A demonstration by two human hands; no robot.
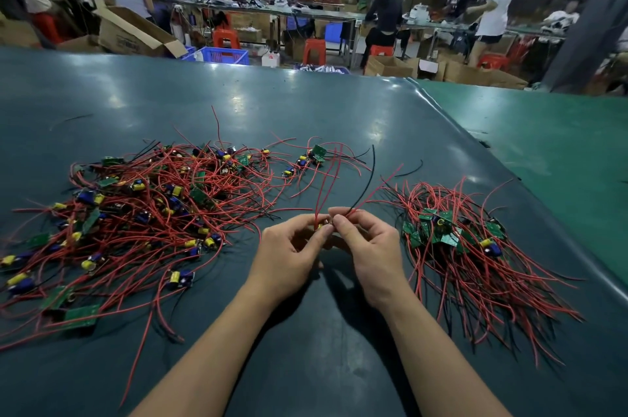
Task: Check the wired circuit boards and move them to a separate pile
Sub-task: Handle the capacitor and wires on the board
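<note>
A big tangled heap of wired circuit boards (142, 209) covers the left of the dark table, with red and black leads, green boards, and yellow and blue parts. A smaller pile of boards (455, 240) lies on the right, its leads trailing toward me. Between the piles, my left hand (289, 250) and my right hand (367, 246) together pinch one small board (323, 225), mostly hidden by my fingers. Its red and black wires (339, 178) stick up and away from my fingertips.
A few stray boards (314, 155) lie beyond the hands. The dark teal mat (306, 100) overlaps a brighter green surface (550, 144) at the right. Behind the table are cardboard boxes, a blue crate (224, 54), red stools and several people at benches.
</note>
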